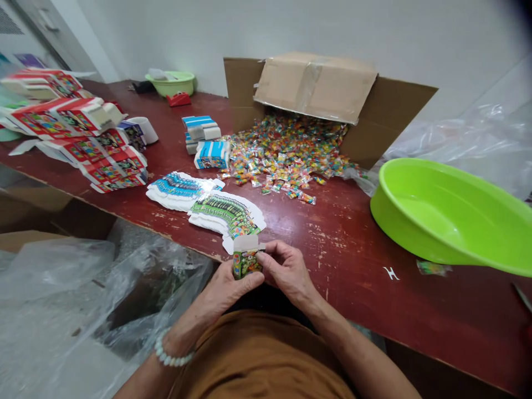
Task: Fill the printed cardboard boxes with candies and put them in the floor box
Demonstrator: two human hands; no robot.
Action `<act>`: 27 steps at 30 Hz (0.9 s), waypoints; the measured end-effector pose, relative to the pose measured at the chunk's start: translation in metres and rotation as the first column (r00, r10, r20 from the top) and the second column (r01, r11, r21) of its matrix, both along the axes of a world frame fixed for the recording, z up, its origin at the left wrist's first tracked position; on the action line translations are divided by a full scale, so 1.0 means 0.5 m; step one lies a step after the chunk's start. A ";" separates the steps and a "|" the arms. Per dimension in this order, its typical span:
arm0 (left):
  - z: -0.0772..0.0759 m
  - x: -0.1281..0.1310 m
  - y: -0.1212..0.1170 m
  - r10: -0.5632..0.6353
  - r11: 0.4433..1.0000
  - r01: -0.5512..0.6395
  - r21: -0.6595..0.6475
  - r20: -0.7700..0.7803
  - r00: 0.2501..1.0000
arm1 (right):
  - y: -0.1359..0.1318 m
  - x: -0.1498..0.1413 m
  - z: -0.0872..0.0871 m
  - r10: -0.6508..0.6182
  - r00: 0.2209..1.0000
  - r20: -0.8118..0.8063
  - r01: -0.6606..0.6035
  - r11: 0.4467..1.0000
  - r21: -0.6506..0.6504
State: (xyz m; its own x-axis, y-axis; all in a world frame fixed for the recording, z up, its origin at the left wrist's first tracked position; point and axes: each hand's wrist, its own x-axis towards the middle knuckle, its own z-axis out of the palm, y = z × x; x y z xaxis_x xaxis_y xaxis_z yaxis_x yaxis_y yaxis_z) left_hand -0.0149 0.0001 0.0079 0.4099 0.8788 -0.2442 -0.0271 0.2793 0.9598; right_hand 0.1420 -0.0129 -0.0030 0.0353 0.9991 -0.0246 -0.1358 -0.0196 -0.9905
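Between my two hands, just off the table's front edge, is a small green printed carton [248, 261] with its white top flap standing up. My left hand [226, 285] grips its lower left side, thumb across the front. On the right side, my right hand [286, 271] pinches it near the top corner. Just beyond lies a fanned row of flat green cartons [226, 213], overlapping a fan of blue ones [178, 188]. Wrapped candies [286, 152] in many colours spill from a cardboard box [316, 86] lying on its side.
A lime green basin [449, 216] stands at the right, with a wrapped candy [433, 268] beside it. Stacked red cartons [100, 144] and bundled blue cartons [211, 154] occupy the left. A paler green basin [172, 83] sits behind. Clear plastic bags [137, 299] hang below the table edge.
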 end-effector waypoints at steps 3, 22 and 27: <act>-0.003 0.006 -0.015 0.223 0.973 -0.223 0.066 0.009 0.975 | 0.002 -0.003 0.002 -0.053 0.998 -0.027 0.054 0.998 0.039; -0.019 -0.006 -0.015 0.291 0.941 -0.293 0.168 0.038 0.956 | 0.039 0.020 0.013 0.151 0.986 -0.069 -0.151 0.989 -0.003; -0.008 -0.003 -0.016 0.264 0.958 -0.239 -0.157 0.164 0.951 | 0.030 0.013 -0.006 0.049 0.989 0.140 -0.083 0.966 0.245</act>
